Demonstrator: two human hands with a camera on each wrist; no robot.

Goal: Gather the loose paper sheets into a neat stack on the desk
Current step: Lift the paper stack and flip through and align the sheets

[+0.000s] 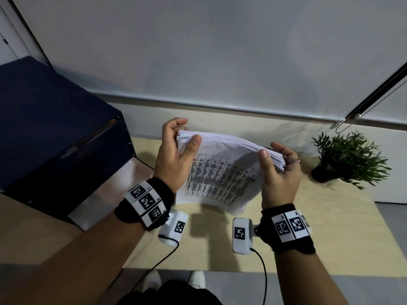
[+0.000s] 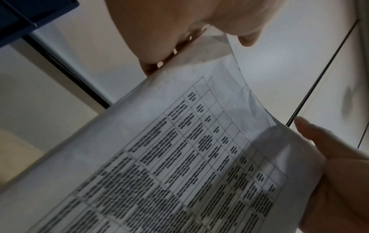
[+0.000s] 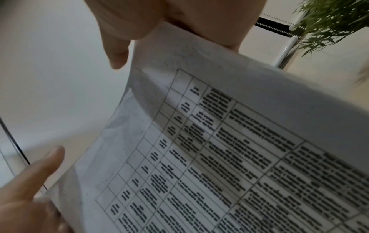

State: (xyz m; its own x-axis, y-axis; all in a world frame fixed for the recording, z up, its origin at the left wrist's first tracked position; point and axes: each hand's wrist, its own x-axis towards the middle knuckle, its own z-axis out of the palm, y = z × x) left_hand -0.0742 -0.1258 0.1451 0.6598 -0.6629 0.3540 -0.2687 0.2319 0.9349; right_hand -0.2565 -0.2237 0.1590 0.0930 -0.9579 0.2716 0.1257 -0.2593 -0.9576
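A stack of white paper sheets (image 1: 220, 172) with a printed table on the front sheet is held tilted over the light wooden desk (image 1: 319, 216), casting a shadow below its lower edge. My left hand (image 1: 186, 132) grips the stack's upper left corner, thumb in front and fingers behind. My right hand (image 1: 272, 150) grips the upper right corner the same way, where the sheet edges fan slightly. The left wrist view shows the printed sheet (image 2: 179, 157) close up with my thumb (image 2: 323, 146) on it. The right wrist view shows the sheet (image 3: 219, 141) bowed between thumb (image 3: 40, 173) and fingers (image 3: 119, 39).
A dark blue box (image 1: 55, 128) stands on the desk's left side, close to my left forearm. A small potted plant (image 1: 348, 159) sits at the right, also visible as the plant (image 3: 329, 23). A lowered white blind (image 1: 220, 51) closes off the back.
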